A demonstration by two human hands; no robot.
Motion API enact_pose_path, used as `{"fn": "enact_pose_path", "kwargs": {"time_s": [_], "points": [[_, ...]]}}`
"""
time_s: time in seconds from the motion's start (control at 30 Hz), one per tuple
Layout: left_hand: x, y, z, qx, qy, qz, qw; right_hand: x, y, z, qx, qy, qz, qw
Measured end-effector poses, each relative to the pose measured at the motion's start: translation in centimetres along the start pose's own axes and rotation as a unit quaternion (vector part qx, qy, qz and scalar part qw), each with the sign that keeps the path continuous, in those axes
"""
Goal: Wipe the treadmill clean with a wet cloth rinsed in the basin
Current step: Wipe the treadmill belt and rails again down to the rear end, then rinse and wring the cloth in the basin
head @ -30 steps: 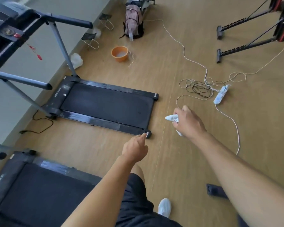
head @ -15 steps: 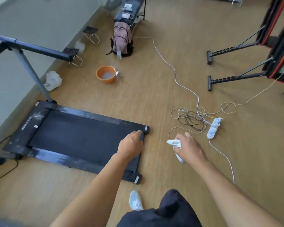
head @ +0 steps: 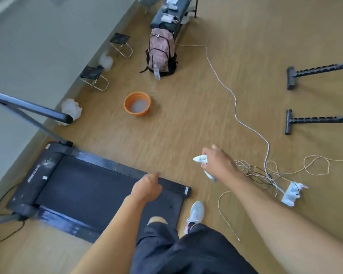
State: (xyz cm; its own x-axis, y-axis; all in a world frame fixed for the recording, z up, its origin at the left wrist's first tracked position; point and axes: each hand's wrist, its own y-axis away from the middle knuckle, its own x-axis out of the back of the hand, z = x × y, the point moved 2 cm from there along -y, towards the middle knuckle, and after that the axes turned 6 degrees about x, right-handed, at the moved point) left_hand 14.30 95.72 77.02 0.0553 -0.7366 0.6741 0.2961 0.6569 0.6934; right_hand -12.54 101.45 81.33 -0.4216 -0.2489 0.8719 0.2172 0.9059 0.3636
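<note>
A black treadmill point(head: 83, 186) lies on the wooden floor at lower left, its grey handrail point(head: 28, 109) reaching in from the left edge. An orange basin point(head: 137, 104) with cloudy water stands on the floor beyond the treadmill's far side. My right hand point(head: 219, 163) grips a small white cloth point(head: 200, 159), held in the air to the right of the treadmill's rear end. My left hand point(head: 147, 187) hangs over the treadmill's rear corner with loosely curled fingers and holds nothing.
A pink backpack point(head: 161, 50) with a bottle leans on a dark bench point(head: 168, 16). Two folding stools point(head: 94, 77) and crumpled bags point(head: 71, 109) line the wall. White cables point(head: 236, 107), a power strip point(head: 291, 194) and black equipment feet point(head: 290, 121) lie to the right.
I have walked forward past the treadmill's rear end, so the basin is nearer. My right hand has carried the cloth ahead. My left hand has swung along beside me.
</note>
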Motion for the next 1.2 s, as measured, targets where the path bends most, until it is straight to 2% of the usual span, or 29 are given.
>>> {"fn": "enact_pose_path", "kwargs": {"time_s": [0.17,0.33,0.53,0.7,0.8,0.9,0.97,1.03,1.13,1.2], "points": [[11.4,-7.8,-0.5,0.041,0.093,0.045,0.994,10.8,-16.7,-7.1,0.109,0.017,0.020,0.994],[18.0,-18.4,-2.7,0.100,0.169,0.094,0.976,12.0,-29.8,-11.9,0.160,0.024,-0.023,0.987],[27.5,-36.0,-3.8,0.121,0.236,0.086,0.960,11.1,-45.9,-13.1,0.131,0.014,-0.100,0.986],[40.0,-44.8,-2.7,0.099,0.218,0.081,0.968,17.1,-59.1,-15.4,0.113,0.008,-0.102,0.988],[46.2,-48.7,-2.9,0.111,0.231,0.097,0.962,20.9,-65.7,-17.6,0.142,-0.020,-0.101,0.984],[49.9,-53.0,-3.0,0.147,0.267,0.079,0.949,22.9,-73.2,-20.0,0.193,-0.030,-0.137,0.971],[51.3,-55.5,-2.8,0.178,0.308,0.084,0.931,23.2,-78.4,-21.6,0.226,-0.031,-0.171,0.959],[52.3,-56.9,-2.4,0.220,0.375,0.103,0.895,23.3,-83.2,-23.0,0.263,-0.024,-0.219,0.939],[51.9,-58.1,-1.1,0.305,0.488,0.168,0.800,24.1,-89.6,-24.2,0.329,0.014,-0.302,0.895],[51.1,-59.1,0.8,0.358,0.538,0.191,0.739,25.6,-93.6,-24.8,0.351,0.034,-0.316,0.881]]}}
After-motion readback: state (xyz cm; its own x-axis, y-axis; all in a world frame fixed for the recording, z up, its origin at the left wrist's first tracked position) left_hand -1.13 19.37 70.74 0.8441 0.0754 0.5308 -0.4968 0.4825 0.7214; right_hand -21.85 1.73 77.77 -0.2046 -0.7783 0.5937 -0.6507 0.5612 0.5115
